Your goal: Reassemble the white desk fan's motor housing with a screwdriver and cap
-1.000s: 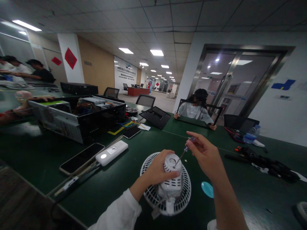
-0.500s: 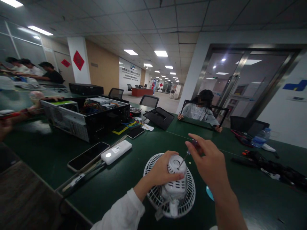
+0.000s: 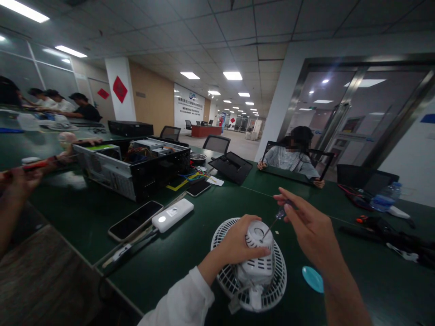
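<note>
My left hand [image 3: 236, 242] wraps around a white slotted fan motor housing [image 3: 256, 260], which stands on a round white fan grille [image 3: 253, 290]. My right hand [image 3: 309, 228] pinches a small screwdriver [image 3: 273, 224] by its translucent handle, and its thin shaft reaches the housing's round top end. The tip's contact point is small and hard to see. My left palm and fingers hide part of the housing, and the housing hides the grille's middle.
A turquoise disc [image 3: 312, 279] lies right of the grille. On the dark green table [image 3: 176, 271] are a white power bank [image 3: 172, 215], a phone [image 3: 135, 220], and an open computer case [image 3: 132, 170]. A seated person [image 3: 290, 156] holds a black frame ahead.
The whole scene has shifted right and slightly up in view as my head turned. Both hands keep the same hold, with the screwdriver still at the housing's top.
</note>
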Tool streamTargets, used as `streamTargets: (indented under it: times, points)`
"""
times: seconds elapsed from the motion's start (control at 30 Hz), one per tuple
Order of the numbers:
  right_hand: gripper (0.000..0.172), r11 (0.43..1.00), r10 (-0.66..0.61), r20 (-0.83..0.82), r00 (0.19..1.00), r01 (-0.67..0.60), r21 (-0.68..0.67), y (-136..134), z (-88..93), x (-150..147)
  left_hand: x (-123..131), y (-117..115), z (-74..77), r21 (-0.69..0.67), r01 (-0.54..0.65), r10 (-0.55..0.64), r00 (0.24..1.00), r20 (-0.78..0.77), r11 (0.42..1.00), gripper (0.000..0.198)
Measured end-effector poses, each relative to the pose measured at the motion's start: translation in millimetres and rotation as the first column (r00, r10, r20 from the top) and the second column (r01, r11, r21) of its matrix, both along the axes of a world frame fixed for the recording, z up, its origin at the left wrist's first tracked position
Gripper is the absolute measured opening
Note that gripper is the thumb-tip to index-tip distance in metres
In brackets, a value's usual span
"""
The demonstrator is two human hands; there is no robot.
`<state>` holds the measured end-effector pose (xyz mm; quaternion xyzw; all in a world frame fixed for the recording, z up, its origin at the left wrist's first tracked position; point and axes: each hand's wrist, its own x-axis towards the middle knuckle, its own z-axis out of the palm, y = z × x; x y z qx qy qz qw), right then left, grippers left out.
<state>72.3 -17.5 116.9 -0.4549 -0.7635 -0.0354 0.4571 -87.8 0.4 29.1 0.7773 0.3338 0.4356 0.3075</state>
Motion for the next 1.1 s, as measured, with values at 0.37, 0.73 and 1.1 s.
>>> streamTargets:
  times: [0.37, 0.73, 1.1]
  points:
    - [0.046, 0.998, -0.055, 0.078, 0.995, 0.058, -0.038, -0.2, 4.4, 15.3, -2.5, -0.6, 2.3, -0.015, 0.007, -0.007, 1.000, -0.002, 1.000, 0.066]
    - [0.036, 0.982, -0.146, 0.155, 0.977, 0.125, 0.141, -13.7, 10.6, -11.1, -7.0, 5.6, -1.4, -0.057, -0.037, 0.043, 0.993, 0.112, 0.998, 0.060]
    - [0.036, 0.998, -0.002, 0.145, 0.990, 0.011, -0.064, -15.5, 20.0, -29.6, -25.1, 19.0, -3.0, -0.015, 0.051, -0.050, 0.995, 0.091, 0.999, 0.060]
